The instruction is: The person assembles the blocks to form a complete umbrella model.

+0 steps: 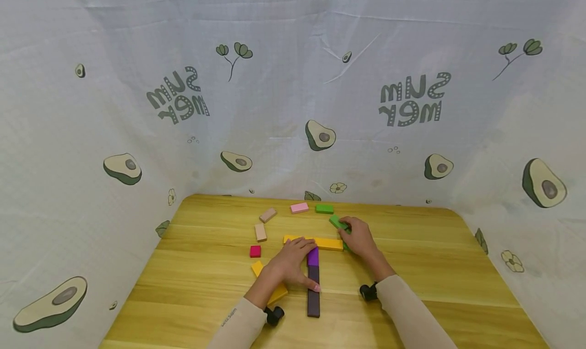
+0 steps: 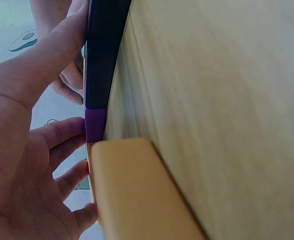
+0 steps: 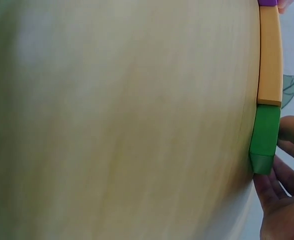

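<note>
My left hand [image 1: 290,265] lies over a line of blocks, fingers extended. Its fingertips touch the purple block [image 1: 313,256] and the long yellow blocks [image 1: 328,243], and its thumb is against a dark block [image 1: 313,273]. In the left wrist view the thumb presses the side of the dark blocks [image 2: 101,75]. To the right, my right hand [image 1: 360,238] pinches a green block [image 1: 338,222] with curled fingers, partly hiding it. A green block [image 3: 265,130] stands against the yellow block's end in the right wrist view, close to the right fingers.
Around the hands lie a green block [image 1: 324,209], a pink block [image 1: 299,207], tan blocks [image 1: 260,232] and a red block [image 1: 255,251]. More yellow blocks [image 1: 277,294] are beside the left forearm. A printed cloth [image 1: 274,94] hangs behind the wooden table [image 1: 412,267].
</note>
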Demonstrator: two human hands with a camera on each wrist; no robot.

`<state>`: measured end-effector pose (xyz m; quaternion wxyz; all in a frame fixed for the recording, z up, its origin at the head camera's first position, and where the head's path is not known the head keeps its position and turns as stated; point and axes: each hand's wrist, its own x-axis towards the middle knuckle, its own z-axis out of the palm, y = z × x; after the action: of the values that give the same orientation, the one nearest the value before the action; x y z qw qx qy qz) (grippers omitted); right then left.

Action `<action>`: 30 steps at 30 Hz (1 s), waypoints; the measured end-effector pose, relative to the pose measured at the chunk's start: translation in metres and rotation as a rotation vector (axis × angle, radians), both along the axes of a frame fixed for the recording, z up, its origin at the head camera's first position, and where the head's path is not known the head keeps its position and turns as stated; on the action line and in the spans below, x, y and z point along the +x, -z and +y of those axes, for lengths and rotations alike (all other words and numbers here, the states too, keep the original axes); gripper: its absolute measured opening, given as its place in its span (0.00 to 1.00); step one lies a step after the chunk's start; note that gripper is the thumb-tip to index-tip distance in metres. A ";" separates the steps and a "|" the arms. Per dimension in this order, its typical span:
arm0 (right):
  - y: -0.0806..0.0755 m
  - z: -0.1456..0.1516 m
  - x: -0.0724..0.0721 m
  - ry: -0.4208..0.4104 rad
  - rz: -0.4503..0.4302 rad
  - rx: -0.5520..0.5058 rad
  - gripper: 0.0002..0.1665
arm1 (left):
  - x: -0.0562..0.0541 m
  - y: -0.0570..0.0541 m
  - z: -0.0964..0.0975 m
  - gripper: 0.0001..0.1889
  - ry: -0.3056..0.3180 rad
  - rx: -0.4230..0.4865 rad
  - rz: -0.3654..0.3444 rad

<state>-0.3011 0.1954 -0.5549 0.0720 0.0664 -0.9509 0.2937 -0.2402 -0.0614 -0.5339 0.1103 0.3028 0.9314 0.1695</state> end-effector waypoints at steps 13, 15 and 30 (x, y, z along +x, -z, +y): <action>0.003 0.003 0.001 -0.004 0.006 -0.016 0.22 | 0.001 0.001 0.000 0.61 0.002 -0.008 0.007; 0.003 0.004 0.002 0.000 0.007 -0.021 0.23 | 0.001 0.001 0.000 0.61 0.001 -0.009 0.008; 0.003 0.007 0.002 -0.009 0.013 -0.013 0.23 | 0.000 0.001 0.000 0.61 0.005 -0.015 0.009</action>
<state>-0.2994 0.2024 -0.5583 0.0771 0.0722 -0.9482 0.2995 -0.2402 -0.0613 -0.5345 0.1086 0.3049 0.9324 0.1611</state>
